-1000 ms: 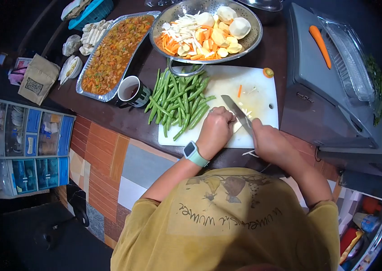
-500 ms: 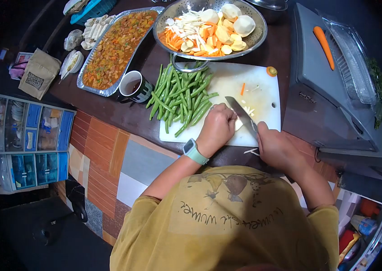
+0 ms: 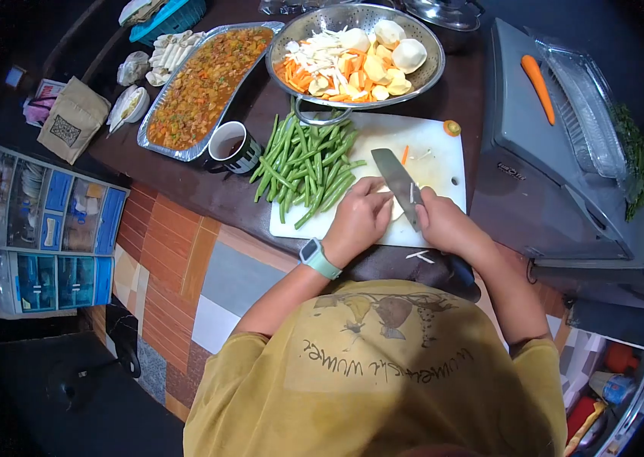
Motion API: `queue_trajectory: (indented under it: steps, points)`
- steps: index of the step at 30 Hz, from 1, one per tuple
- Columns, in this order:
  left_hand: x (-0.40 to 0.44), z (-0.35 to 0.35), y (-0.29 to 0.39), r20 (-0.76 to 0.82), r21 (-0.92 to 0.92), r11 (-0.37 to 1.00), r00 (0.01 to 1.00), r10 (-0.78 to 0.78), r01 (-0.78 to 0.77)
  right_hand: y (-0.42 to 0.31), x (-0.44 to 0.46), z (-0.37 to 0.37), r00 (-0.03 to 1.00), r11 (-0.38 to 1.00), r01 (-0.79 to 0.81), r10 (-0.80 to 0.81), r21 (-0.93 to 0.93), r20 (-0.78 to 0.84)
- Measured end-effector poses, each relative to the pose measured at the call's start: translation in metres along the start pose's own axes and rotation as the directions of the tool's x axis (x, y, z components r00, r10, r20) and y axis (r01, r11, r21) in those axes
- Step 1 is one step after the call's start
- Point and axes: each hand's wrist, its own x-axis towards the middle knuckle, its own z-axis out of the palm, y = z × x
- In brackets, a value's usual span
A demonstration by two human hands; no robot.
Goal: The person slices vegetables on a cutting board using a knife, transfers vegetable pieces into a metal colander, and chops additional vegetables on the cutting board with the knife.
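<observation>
Pale vegetable piece [image 3: 396,208] is on the near part of the white cutting board [image 3: 444,164], under the fingertips of the left hand [image 3: 365,214]. It is partly hidden by this hand and by the knife [image 3: 396,174], so it is perhaps a peeled root, but I cannot tell which kind. The fingers of the left hand are bent and close together, pressed on this piece. A watch with a light green strap [image 3: 318,258] is on the left wrist. The right hand [image 3: 444,222] has its fingers closed around the handle of the knife, at the right near part of the board. The wide blade points away from the person and to the left, above the board, and a thin pale sliver [image 3: 412,193] is on it.

On the left part of the board lies a pile of green beans [image 3: 310,164]. A small orange strip [image 3: 405,154] lies beyond the blade, and a round carrot end [image 3: 451,128] is at the far right corner of the board. Just beyond the board stands a metal colander [image 3: 438,67] with white and orange strips and peeled pieces. To the left of the board, a mug [image 3: 232,145] with dark liquid stands near the beans, and farther left is a foil tray [image 3: 145,138] of chunky orange-brown food.
</observation>
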Motion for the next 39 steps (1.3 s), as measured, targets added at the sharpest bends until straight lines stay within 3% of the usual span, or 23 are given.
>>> queue_trajectory:
  steps: [3, 16, 21, 25, 27, 32, 34, 39]
  points:
    - [-0.004, -0.011, 0.006, 0.146, 0.099, 0.991, 0.987, 0.072, -0.087, 0.002, -0.005, -0.004, 0.999, 0.999, 0.032, -0.032, 0.001, 0.011]
    - [-0.007, -0.007, 0.004, 0.118, 0.067, 0.998, 0.993, -0.023, 0.015, -0.023, -0.048, -0.013, 0.989, 0.988, -0.071, 0.087, -0.135, 0.121]
    - [-0.005, -0.009, 0.009, 0.122, 0.074, 0.997, 0.993, 0.0, -0.009, -0.031, -0.038, -0.004, 0.996, 0.999, 0.017, -0.013, -0.043, 0.091]
    - [-0.008, -0.009, 0.01, 0.109, 0.087, 0.996, 0.994, 0.006, -0.016, -0.031, -0.015, 0.002, 0.997, 0.994, 0.02, -0.012, -0.111, 0.071]
    - [-0.009, -0.01, 0.01, 0.106, 0.063, 0.998, 0.994, -0.035, 0.029, -0.03, -0.021, -0.009, 0.987, 0.987, -0.055, 0.077, -0.154, 0.14]
    - [-0.012, -0.006, 0.005, 0.098, 0.074, 0.997, 0.995, -0.027, 0.02, -0.027, -0.056, -0.018, 0.989, 0.992, 0.005, 0.013, -0.125, 0.146]
    - [-0.011, -0.005, 0.005, 0.055, 0.098, 0.994, 0.998, 0.033, -0.038, -0.025, -0.053, -0.009, 0.992, 0.99, 0.006, 0.012, -0.144, 0.128]
    - [-0.01, -0.007, 0.009, 0.053, 0.071, 0.997, 0.999, 0.01, -0.014, -0.023, -0.015, 0.004, 0.997, 0.996, 0.035, -0.03, -0.079, 0.066]
